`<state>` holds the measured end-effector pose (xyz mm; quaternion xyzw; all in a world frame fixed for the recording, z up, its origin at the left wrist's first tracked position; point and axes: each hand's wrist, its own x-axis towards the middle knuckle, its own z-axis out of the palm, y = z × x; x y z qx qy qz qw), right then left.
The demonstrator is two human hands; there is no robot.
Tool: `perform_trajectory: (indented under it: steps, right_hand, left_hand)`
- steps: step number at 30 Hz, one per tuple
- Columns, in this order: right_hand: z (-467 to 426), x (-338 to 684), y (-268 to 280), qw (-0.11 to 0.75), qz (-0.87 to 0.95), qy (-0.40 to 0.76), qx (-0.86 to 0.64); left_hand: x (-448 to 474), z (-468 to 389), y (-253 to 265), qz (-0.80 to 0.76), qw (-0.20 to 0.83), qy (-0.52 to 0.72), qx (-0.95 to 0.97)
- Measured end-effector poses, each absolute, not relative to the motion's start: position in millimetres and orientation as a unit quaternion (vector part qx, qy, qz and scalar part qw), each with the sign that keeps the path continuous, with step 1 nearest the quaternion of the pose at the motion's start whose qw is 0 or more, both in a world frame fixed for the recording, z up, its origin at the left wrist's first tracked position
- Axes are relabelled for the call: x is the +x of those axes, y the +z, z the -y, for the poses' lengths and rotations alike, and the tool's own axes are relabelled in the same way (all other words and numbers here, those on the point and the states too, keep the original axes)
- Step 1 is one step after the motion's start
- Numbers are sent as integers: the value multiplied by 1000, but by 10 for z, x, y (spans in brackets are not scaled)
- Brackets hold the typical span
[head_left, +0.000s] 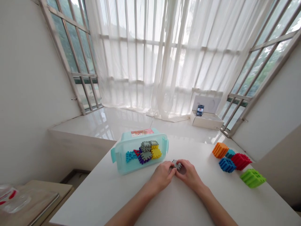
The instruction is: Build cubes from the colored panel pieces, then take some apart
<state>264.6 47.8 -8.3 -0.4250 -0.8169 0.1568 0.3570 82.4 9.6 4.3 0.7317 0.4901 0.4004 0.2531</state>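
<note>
Over the white table [98,191], my left hand [163,174] and my right hand [188,174] come together around a grey foam puzzle piece [176,164] with notched edges. Fingers of both hands are closed on it, and part of it is hidden behind them. Just left of my hands, a translucent teal plastic bin [125,168] lies tipped with its opening toward me. Inside are grey puzzle pieces [146,156], yellow pieces [156,153], blue pieces [130,156], and some red and purple ones.
Assembled notched blocks stand at the table's right: orange [220,150], blue [227,164], red [241,161], green [253,178] and a teal one [229,153]. A phone [200,110] leans in an open white box [207,121] on the sill. A plastic bottle [14,199] lies at lower left.
</note>
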Motion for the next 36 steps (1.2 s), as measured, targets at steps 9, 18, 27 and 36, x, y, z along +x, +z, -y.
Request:
perform_trajectory:
  steps: [9,18,27,36]
  right_hand:
    - [-378,2682,123,408,810,141,-397]
    - [-352,2682,158,431,784,259,-364]
    - [-389,2789,215,385,723,504,-273]
    - [-419,2782,168,402,682,534,-296]
  left_hand:
    - [903,-154,97,-461,490,479,564]
    - [771,-188,221,-450,531,504,512]
    - [600,-136,375,-405,574,460,543]
    - [596,-119,383,-383,553,451,587]
